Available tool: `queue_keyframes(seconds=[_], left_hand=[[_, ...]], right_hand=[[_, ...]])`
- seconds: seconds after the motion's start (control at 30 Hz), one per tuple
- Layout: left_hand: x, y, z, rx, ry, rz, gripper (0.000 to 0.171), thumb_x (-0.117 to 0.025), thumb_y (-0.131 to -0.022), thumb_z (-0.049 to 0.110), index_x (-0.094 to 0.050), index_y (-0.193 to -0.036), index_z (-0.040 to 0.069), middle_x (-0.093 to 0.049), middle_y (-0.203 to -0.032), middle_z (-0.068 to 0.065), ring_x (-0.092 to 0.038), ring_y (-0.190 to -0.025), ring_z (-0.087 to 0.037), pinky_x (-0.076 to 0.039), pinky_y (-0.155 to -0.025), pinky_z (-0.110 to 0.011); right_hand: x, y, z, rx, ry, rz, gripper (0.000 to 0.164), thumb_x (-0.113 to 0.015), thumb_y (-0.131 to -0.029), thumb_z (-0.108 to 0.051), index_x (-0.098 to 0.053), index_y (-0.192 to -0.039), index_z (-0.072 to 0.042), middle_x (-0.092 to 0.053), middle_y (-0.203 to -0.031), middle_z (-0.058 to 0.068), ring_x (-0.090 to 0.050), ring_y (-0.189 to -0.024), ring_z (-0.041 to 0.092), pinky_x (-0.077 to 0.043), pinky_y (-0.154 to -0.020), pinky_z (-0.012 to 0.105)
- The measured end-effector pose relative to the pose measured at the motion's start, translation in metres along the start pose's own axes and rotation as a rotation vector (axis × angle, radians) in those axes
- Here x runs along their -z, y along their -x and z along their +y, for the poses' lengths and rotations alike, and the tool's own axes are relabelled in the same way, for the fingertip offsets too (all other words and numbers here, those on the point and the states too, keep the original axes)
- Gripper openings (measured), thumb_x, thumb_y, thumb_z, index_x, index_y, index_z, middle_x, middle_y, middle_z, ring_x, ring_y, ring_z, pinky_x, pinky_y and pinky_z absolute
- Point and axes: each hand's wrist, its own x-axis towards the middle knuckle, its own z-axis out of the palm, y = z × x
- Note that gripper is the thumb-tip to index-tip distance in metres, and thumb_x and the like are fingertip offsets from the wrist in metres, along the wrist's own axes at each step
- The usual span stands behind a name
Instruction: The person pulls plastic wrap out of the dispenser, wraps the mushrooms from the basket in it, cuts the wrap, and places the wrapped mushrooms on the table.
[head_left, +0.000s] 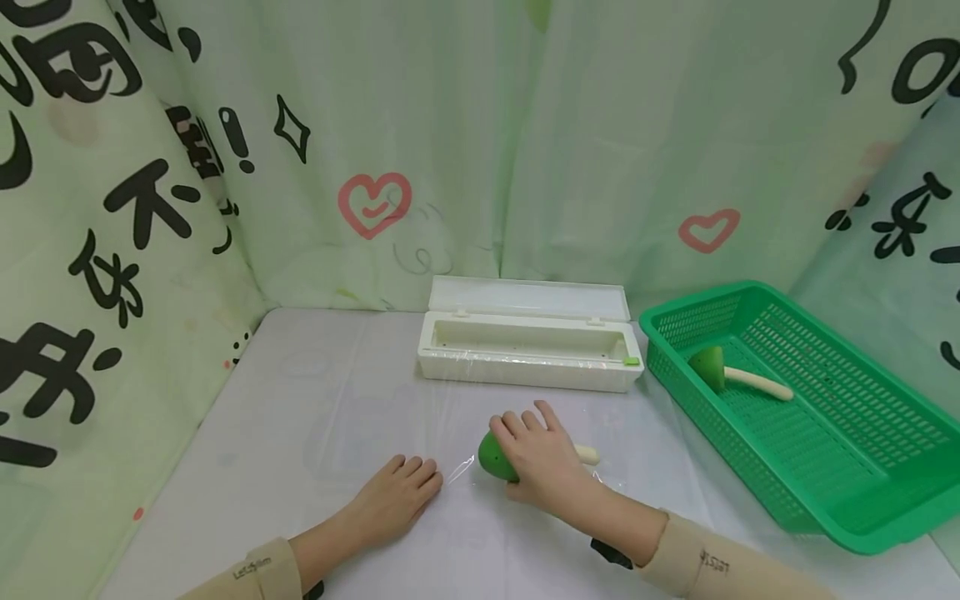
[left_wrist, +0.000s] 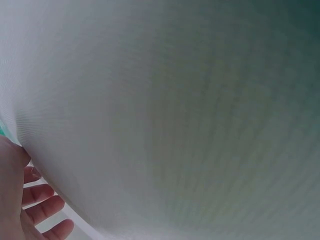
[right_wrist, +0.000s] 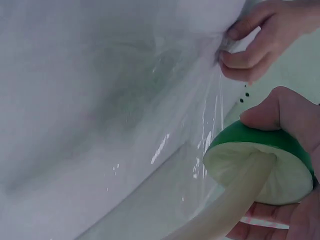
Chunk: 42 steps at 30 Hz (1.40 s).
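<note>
Beige sleeves (head_left: 738, 560), mushroom (head_left: 493, 458) gripped in right hand (head_left: 546, 467), left hand (head_left: 393, 500) nearby pinching film (right_wrist: 204, 125)

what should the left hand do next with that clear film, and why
Probably fold the clear film over the mushroom: the left hand pinches the film, the right hand holds the mushroom beside it, and the green cap looks uncovered.
</note>
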Motion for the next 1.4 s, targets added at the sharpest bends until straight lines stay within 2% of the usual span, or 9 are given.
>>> queue_keyframes(seconds=[0.17, 0.3, 0.4, 0.5, 0.77, 0.93, 1.1, 1.4], left_hand=[[0.001, 0.0, 0.001, 0.002, -0.018, -0.037, 0.018, -0.054, -0.088, 0.028, -0.055, -0.1, 0.014, -0.049, -0.094, 0.002, -0.046, -0.08, -0.013, -0.04, -0.071, -0.028], [0.002, 0.0, 0.002, 0.0, -0.011, -0.027, 0.018, -0.055, -0.088, 0.028, -0.055, -0.099, 0.014, -0.05, -0.094, 0.002, -0.046, -0.08, -0.013, -0.04, -0.07, -0.028], [0.001, 0.0, 0.002, -0.001, -0.006, -0.012, 0.017, -0.054, -0.088, 0.028, -0.055, -0.099, 0.014, -0.05, -0.094, 0.002, -0.047, -0.079, -0.013, -0.04, -0.07, -0.028], [0.0, 0.0, 0.002, -0.002, -0.005, -0.003, 0.017, -0.054, -0.087, 0.028, -0.055, -0.099, 0.014, -0.05, -0.093, 0.002, -0.047, -0.079, -0.013, -0.04, -0.07, -0.029], [-0.001, 0.0, 0.002, 0.007, -0.001, -0.004, 0.017, -0.052, -0.088, 0.027, -0.055, -0.099, 0.014, -0.05, -0.093, 0.002, -0.047, -0.079, -0.014, -0.04, -0.07, -0.029], [-0.001, 0.0, 0.001, 0.011, 0.003, -0.017, 0.018, -0.055, -0.087, 0.027, -0.055, -0.099, 0.014, -0.05, -0.094, 0.002, -0.047, -0.08, -0.014, -0.04, -0.07, -0.029], [-0.002, 0.0, 0.0, 0.015, 0.008, -0.02, 0.018, -0.056, -0.087, 0.027, -0.054, -0.099, 0.014, -0.05, -0.094, 0.001, -0.047, -0.08, -0.014, -0.04, -0.071, -0.029], [-0.001, 0.0, 0.0, 0.029, 0.001, -0.053, 0.02, -0.056, -0.087, 0.028, -0.056, -0.101, 0.013, -0.052, -0.098, 0.0, -0.049, -0.085, -0.015, -0.041, -0.074, -0.031]], right_hand=[[-0.013, -0.007, -0.016, -0.026, 0.013, -0.063, 0.077, -0.08, -0.055, -0.05, -0.045, -0.113, -0.012, -0.053, -0.1, 0.001, -0.054, -0.09, 0.023, -0.036, -0.094, 0.047], [-0.021, -0.01, -0.022, -0.055, 0.0, -0.128, 0.078, -0.08, -0.056, -0.051, -0.045, -0.114, -0.012, -0.053, -0.1, 0.002, -0.054, -0.091, 0.024, -0.036, -0.094, 0.047], [-0.026, -0.01, -0.023, -0.063, -0.02, -0.156, 0.077, -0.079, -0.057, -0.05, -0.044, -0.114, -0.011, -0.053, -0.1, 0.003, -0.054, -0.09, 0.024, -0.036, -0.094, 0.046], [-0.034, -0.01, -0.023, -0.056, -0.05, -0.149, 0.078, -0.078, -0.058, -0.051, -0.043, -0.115, -0.011, -0.052, -0.1, 0.003, -0.054, -0.088, 0.024, -0.036, -0.093, 0.046], [-0.035, -0.011, -0.022, -0.081, -0.095, -0.218, 0.077, -0.076, -0.063, -0.049, -0.043, -0.121, -0.011, -0.053, -0.106, 0.003, -0.055, -0.091, 0.024, -0.035, -0.094, 0.046], [-0.033, -0.009, -0.019, -0.077, -0.1, -0.196, 0.08, -0.074, -0.064, -0.052, -0.044, -0.126, -0.011, -0.054, -0.109, 0.003, -0.056, -0.093, 0.025, -0.035, -0.094, 0.047], [-0.028, -0.004, -0.014, -0.073, -0.089, -0.178, 0.086, -0.074, -0.06, -0.058, -0.044, -0.13, -0.018, -0.056, -0.109, 0.003, -0.057, -0.093, 0.025, -0.035, -0.094, 0.047], [-0.024, 0.006, -0.004, -0.048, -0.151, -0.144, 0.083, -0.074, -0.061, -0.056, -0.045, -0.13, -0.021, -0.055, -0.105, 0.003, -0.056, -0.087, 0.025, -0.035, -0.093, 0.049]])
